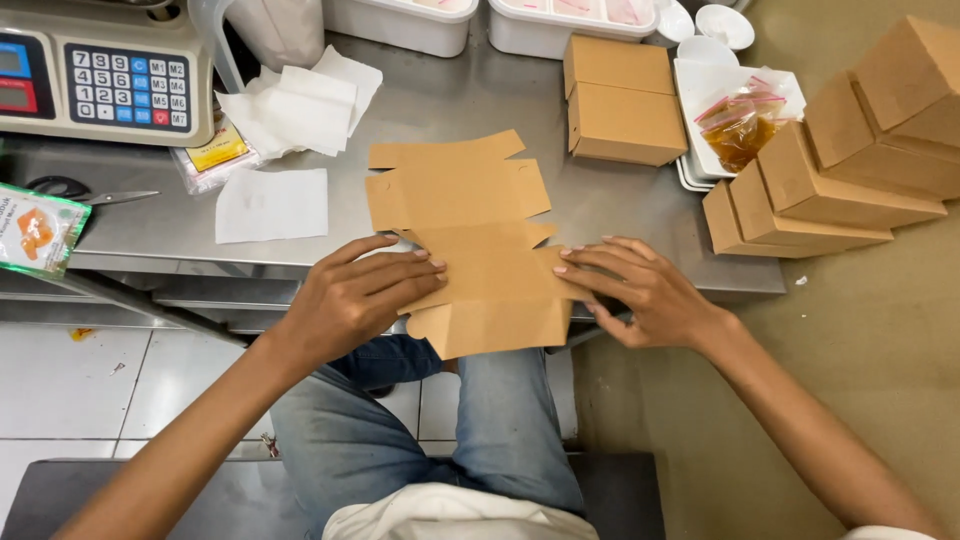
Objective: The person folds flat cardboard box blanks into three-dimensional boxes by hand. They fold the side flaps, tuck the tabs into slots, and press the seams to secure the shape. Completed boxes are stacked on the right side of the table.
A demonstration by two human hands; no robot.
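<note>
A: Flat cardboard box blank (470,240), brown, unfolded, lying half on the steel table (450,100), lower part hanging over the near edge above the lap.

B: Left hand (355,295)?

A: Flattened on the blank's left side, fingers stretched out and pressing down, thumb toward the table edge. No grasp, only contact from above.

B: Right hand (640,290)?

A: Same posture on the right edge, fingers spread, tips on the cardboard. Thumb hidden under the hand; whether it hooks beneath the flap, cannot tell.

B: Obscured items?

A: Scale (100,70) top left, cropped by the frame; display not legible. Scissors (75,190) partly covered, only one handle loop and blade showing. Green sachet (35,230) cut off at left edge. White tubs (480,20) at the top cropped, contents unclear.

B: Right side?

A: Two folded boxes (622,98) stacked behind the blank; more folded boxes leaning in a row (830,170) at far right. Bag of orange-brown sauce (742,125) on white trays (700,110), partly hidden by that row. White paper sheets (285,150) left of the blank.
</note>
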